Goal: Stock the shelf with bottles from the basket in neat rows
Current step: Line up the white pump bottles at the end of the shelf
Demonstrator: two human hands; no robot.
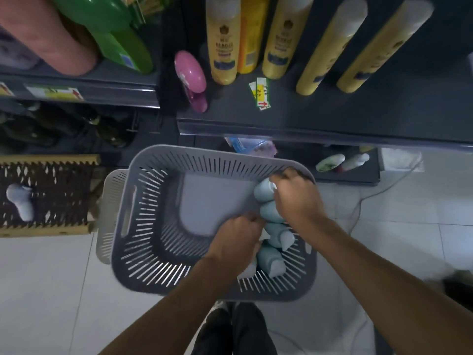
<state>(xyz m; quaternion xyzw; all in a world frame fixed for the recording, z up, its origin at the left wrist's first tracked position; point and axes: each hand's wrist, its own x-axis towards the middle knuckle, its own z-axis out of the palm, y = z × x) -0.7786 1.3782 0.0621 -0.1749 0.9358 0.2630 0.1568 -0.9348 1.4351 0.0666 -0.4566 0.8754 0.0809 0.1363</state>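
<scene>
A grey slotted basket (143,226) sits on the floor below the dark shelf (332,116). Several pale blue-green bottles (271,213) lie in a line along the basket's right side. My right hand (294,198) is closed around the top bottle (263,192) near the basket's far right corner. My left hand (235,242) is curled over a lower bottle (268,260), whose white cap pokes out under my wrist. Tall yellow bottles (224,47) stand in rows on the shelf above.
A pink bottle (190,78) lies on the shelf's left end beside a loose price label (259,92). A green bottle (115,34) stands on the left shelf. A woven crate (51,193) holds one pale bottle (21,203). A white basket (107,226) nests behind the grey one.
</scene>
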